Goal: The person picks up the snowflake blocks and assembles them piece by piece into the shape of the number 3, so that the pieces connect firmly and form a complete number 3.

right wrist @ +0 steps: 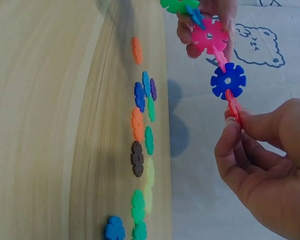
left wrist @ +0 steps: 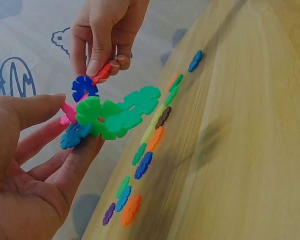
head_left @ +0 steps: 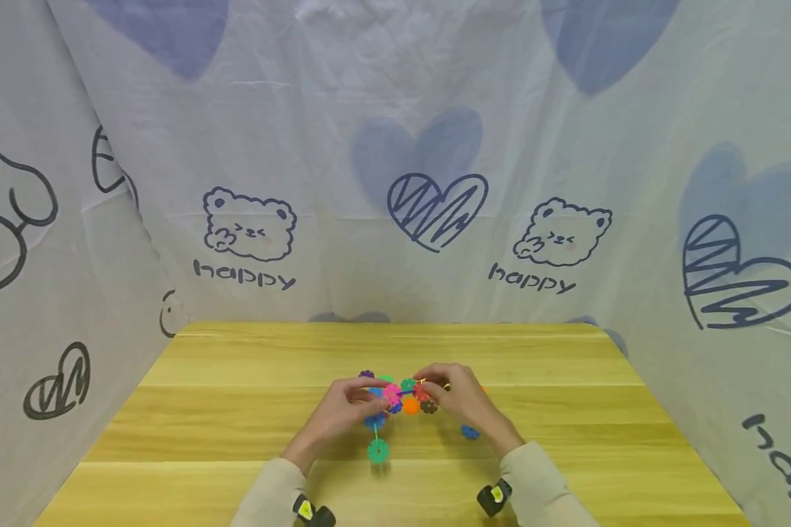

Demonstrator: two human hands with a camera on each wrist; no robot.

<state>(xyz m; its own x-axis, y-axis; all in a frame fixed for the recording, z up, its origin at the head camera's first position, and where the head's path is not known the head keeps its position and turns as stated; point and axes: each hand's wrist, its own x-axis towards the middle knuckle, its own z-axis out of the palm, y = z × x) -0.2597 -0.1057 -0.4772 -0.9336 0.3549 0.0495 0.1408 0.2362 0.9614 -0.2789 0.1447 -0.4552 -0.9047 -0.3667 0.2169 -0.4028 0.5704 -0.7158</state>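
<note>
left hand [left wrist: 37,175]: thumb and fingers are bent and pinch a pink disc [right wrist: 204,39] of the chain [left wrist: 90,107].
right hand [right wrist: 272,155]: thumb and forefinger pinch a thin red disc [right wrist: 233,106] at one end of the same chain.
chain: it is held in the air between the hands, above the tabletop [head_left: 204,439]; its flat discs are joined by their slots, at angles one to another.
blue disc [right wrist: 219,82]: dark, round, with a small centre hole and a notched rim; it sits between the red disc and a second pink disc [right wrist: 219,59], seen nearly edge-on.
green discs [left wrist: 121,121]: two, smooth, petal-edged, beside the left hand's fingers; a light blue disc [left wrist: 74,137] is just near.
loose discs [right wrist: 137,124]: orange, brown, purple, yellow, green and blue, lying in an uneven row on the tabletop.
tabletop: yellowish, with long streaks of wood grain.
sleeves [head_left: 537,483]: cream-coloured fabric.
cloth [head_left: 316,88]: whitish, wrinkled, printed with hearts, bear heads and "happy".
</note>
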